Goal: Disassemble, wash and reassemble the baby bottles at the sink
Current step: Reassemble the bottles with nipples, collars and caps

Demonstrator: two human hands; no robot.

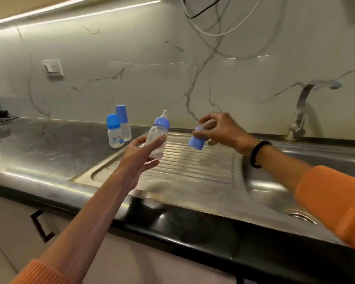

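Left hand (140, 154) gripping bottle (158, 140), right hand (219, 129) cap (197, 140)

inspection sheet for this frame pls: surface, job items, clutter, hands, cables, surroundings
Surface: dark counter with steel drainboard beside the sink basin; looks dry.
Job's things: open bottle with nipple and blue ring on; blue cap off; two capped bottles upright on the counter near the wall.
Clutter: dark items at far left edge, unclear.
Hands: left hand holds the open bottle; right hand pinches the blue cap.
Cables: white and black cables hang on the wall.
Surroundings: tap, wall switch, marble backsplash.
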